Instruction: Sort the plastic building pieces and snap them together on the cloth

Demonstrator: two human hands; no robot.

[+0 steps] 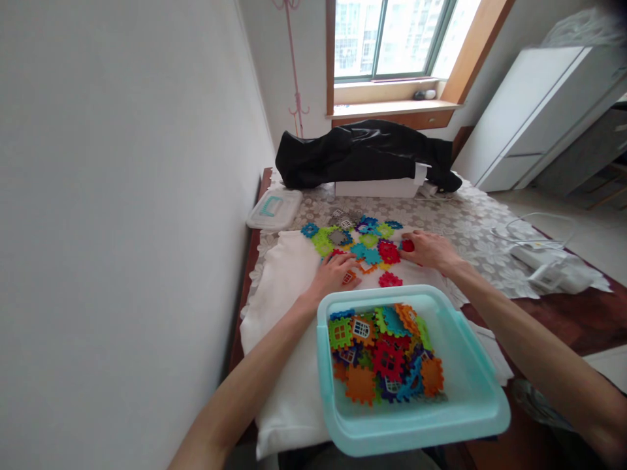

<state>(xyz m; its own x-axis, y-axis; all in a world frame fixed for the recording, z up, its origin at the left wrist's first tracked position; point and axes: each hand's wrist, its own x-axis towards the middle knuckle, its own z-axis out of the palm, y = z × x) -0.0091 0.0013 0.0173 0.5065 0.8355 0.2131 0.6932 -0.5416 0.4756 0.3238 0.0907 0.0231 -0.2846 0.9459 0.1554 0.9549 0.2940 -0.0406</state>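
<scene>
Several colourful toothed building tiles lie spread over a white cloth. My left hand rests on the near left of them with its fingers apart, and an orange window tile shows beneath it. On the right side, the thumb and fingers of my right hand curve round a red tile. Between the hands lie crimson, turquoise and lime tiles. Closer to me, a pale turquoise tub holds a heap of mixed tiles.
A translucent lid lies by the wall at left. Behind, a black jacket covers part of a white box. At right are a white device with a cable and a lace tablecloth. A white refrigerator stands beyond.
</scene>
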